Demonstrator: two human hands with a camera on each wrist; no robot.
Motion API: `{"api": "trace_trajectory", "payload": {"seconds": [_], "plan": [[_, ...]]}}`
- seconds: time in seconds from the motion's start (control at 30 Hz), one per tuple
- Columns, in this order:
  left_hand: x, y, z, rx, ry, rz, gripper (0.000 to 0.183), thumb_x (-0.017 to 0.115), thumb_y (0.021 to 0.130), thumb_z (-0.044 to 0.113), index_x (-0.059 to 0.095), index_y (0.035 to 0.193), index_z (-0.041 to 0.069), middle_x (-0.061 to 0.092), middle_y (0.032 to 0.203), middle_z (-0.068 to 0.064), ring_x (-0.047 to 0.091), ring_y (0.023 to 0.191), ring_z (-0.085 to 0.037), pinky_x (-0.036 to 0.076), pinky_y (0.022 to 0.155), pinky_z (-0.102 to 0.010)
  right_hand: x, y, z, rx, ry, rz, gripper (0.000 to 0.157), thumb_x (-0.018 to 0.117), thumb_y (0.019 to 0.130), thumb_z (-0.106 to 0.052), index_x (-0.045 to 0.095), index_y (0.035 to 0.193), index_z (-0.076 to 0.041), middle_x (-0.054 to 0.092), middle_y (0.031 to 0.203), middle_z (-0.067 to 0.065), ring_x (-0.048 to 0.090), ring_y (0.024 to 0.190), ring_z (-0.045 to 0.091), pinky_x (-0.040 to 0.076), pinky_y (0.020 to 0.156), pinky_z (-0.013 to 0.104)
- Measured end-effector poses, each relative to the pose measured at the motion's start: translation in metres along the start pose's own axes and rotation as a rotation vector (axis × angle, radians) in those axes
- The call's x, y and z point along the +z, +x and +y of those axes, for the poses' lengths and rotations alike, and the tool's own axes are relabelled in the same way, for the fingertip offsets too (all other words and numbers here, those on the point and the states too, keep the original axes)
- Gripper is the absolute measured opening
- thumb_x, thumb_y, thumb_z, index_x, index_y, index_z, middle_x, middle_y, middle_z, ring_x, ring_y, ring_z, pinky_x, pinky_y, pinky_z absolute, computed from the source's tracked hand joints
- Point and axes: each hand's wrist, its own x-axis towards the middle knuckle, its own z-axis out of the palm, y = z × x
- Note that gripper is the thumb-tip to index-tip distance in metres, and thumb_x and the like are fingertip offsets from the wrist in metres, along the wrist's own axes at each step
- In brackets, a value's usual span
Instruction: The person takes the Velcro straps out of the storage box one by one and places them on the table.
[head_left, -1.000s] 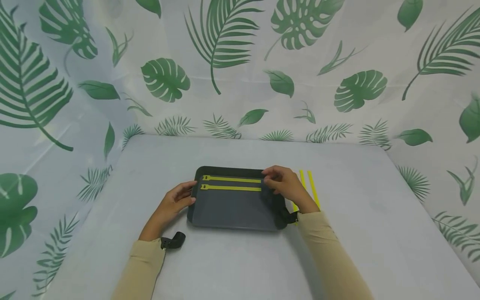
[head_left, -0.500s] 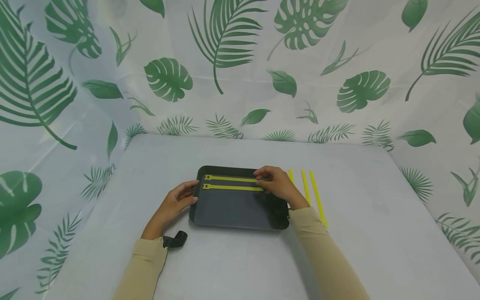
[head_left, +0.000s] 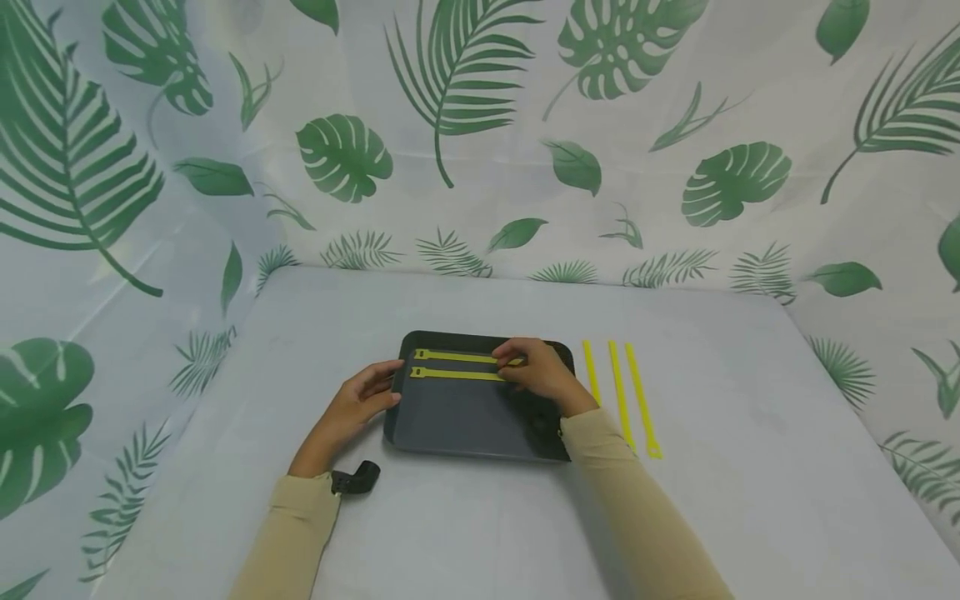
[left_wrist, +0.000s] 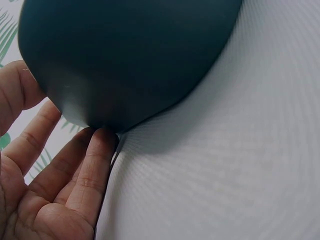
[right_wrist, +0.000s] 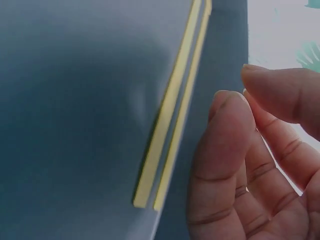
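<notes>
A shallow dark grey tray (head_left: 465, 425) stands on the table. Two flat yellow cable straps (head_left: 453, 357) with slotted heads lie side by side in it, along its far wall. My left hand (head_left: 358, 402) touches the tray's left end, and in the left wrist view its fingertips (left_wrist: 102, 137) meet the lower edge of the wall. Over the right part of the tray hovers my right hand (head_left: 534, 371), thumb and fingers loosely bent, covering the straps' right ends. The right wrist view shows nothing between its fingers; both straps (right_wrist: 170, 100) lie beside the thumb.
Three more yellow straps (head_left: 622, 392) lie on the white table (head_left: 720, 467) to the right of the tray, partly behind the right sleeve. A white backdrop with green leaves (head_left: 480, 167) rises behind the table.
My right hand has moved left along the tray's far side, uncovering more of the straps on the table. The left hand stays at the tray's left end. The whole view shifts slightly.
</notes>
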Motion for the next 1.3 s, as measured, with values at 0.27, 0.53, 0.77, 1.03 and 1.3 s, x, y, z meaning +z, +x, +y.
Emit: {"api": "trace_trajectory", "payload": {"seconds": [0.27, 0.53, 0.77, 1.03, 1.3], "plan": [[0.001, 0.001, -0.001, 0.015, -0.006, -0.009, 0.059, 0.066, 0.107, 0.008, 0.045, 0.161, -0.002, 0.045, 0.164, -0.028, 0.044, 0.151, -0.047, 0.046, 0.116, -0.046, 0.009, 0.009, 0.002, 0.039, -0.03, -0.016, 0.024, 0.073, 0.099, 0.003, 0.073, 0.123, 0.004, 0.074, 0.117, 0.018, 0.075, 0.095, 0.027, 0.063, 0.071, 0.036], [0.002, 0.001, -0.002, 0.01, -0.012, -0.017, 0.059, 0.066, 0.107, 0.008, 0.045, 0.161, -0.002, 0.044, 0.164, -0.028, 0.044, 0.151, -0.047, 0.047, 0.116, -0.047, 0.016, 0.016, 0.003, 0.064, -0.064, -0.025, 0.022, 0.075, 0.099, 0.002, 0.074, 0.12, 0.002, 0.074, 0.113, 0.015, 0.069, 0.086, 0.021, 0.057, 0.065, 0.031], [0.001, 0.002, 0.0, 0.005, -0.014, -0.011, 0.059, 0.066, 0.107, 0.009, 0.046, 0.161, -0.001, 0.044, 0.165, -0.027, 0.045, 0.15, -0.046, 0.048, 0.115, -0.044, 0.02, 0.021, 0.002, 0.07, -0.105, -0.018, 0.021, 0.077, 0.097, 0.001, 0.076, 0.118, 0.0, 0.075, 0.111, 0.012, 0.069, 0.093, 0.025, 0.059, 0.072, 0.036], [0.0, 0.001, 0.0, 0.006, -0.01, -0.004, 0.058, 0.067, 0.107, 0.009, 0.046, 0.16, -0.002, 0.045, 0.164, -0.028, 0.046, 0.15, -0.047, 0.05, 0.113, -0.042, 0.025, 0.028, 0.003, 0.041, -0.149, 0.008, 0.019, 0.08, 0.092, 0.004, 0.078, 0.11, 0.0, 0.076, 0.1, 0.009, 0.069, 0.098, 0.028, 0.055, 0.086, 0.042], [-0.002, 0.0, -0.001, 0.003, -0.017, 0.002, 0.059, 0.067, 0.106, 0.008, 0.047, 0.16, -0.002, 0.045, 0.164, -0.028, 0.046, 0.15, -0.047, 0.051, 0.11, -0.034, 0.027, 0.029, -0.001, 0.047, -0.149, 0.011, 0.016, 0.081, 0.09, 0.005, 0.079, 0.105, -0.001, 0.072, 0.09, 0.005, 0.063, 0.088, 0.022, 0.052, 0.085, 0.042]]}}
